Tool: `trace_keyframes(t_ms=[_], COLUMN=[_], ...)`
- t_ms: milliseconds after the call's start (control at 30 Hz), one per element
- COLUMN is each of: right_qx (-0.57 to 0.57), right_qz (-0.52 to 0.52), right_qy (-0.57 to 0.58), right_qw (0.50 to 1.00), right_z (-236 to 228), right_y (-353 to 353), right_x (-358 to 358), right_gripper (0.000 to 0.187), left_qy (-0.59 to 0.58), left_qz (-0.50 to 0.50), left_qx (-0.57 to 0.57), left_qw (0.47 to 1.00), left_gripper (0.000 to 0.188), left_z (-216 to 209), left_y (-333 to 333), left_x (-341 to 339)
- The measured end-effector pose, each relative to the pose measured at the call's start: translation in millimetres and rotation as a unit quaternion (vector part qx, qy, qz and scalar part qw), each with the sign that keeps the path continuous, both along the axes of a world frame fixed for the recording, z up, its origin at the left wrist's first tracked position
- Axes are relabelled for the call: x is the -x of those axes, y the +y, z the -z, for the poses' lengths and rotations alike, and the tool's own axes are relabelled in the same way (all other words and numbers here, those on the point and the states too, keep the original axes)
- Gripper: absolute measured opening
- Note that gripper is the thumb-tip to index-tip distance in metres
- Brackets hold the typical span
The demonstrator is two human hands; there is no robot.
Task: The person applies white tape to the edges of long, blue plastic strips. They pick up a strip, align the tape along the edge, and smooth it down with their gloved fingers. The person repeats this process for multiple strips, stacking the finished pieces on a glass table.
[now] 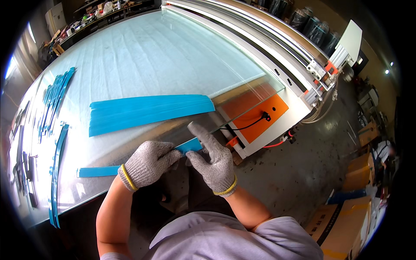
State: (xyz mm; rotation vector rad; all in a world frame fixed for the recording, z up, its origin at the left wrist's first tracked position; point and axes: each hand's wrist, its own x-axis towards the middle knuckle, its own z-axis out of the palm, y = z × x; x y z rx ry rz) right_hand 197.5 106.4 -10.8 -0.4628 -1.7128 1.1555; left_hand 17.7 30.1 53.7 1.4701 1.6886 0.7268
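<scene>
Both my hands wear grey knitted gloves with yellow cuffs, near the front edge of the glass-topped table. My left hand [149, 164] is closed, pinching a narrow blue strip [189, 146] between thumb and fingers. To its left, a flat blue length [99, 171] lies on the glass; my glove hides whether it is the same strip. My right hand [212, 162] is at the strip's right end, its index finger stretched upward and its thumb close to the lower edge. Farther back lies a wide stack of blue strips [149, 113].
More thin blue strips [56, 99] and a long blue strip [56, 173] lie at the left. A white machine rail [299, 86] runs along the far right, beside an orange panel [255, 117] with a black cable. Cardboard boxes [340, 221] stand on the floor at lower right.
</scene>
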Motion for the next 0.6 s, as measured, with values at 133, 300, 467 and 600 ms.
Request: trace_keyframes(t_ms=[133,300,467,600], right_qx=[0.000,0.255,0.303,0.239], right_qz=[-0.021,-0.243,-0.397,-0.475], right_qy=[-0.062,-0.012,0.088,-0.093], right_qw=[0.998,0.936,0.862,0.842], right_z=[-0.2,-22.8,-37.6,-49.6], right_y=[1.5,18.2,27.3,17.2], right_x=[-6.4,-29.2,-41.9,-60.2], right_gripper=[0.056,0.053,0.019,0.011], left_qy=[0.064,0.120,0.149,0.037], left_qz=[0.046,0.135,0.130,0.049], left_qx=[-0.029,-0.018,0.002,0.009], left_qw=[0.996,0.983,0.980,0.998], left_gripper=[0.029,0.030,0.030,0.030], left_z=[0.6,-2.7,8.6,-13.1], left_y=[-7.0,-13.7,-11.2,-16.1], left_x=[-2.9,-3.5,-4.5,6.3])
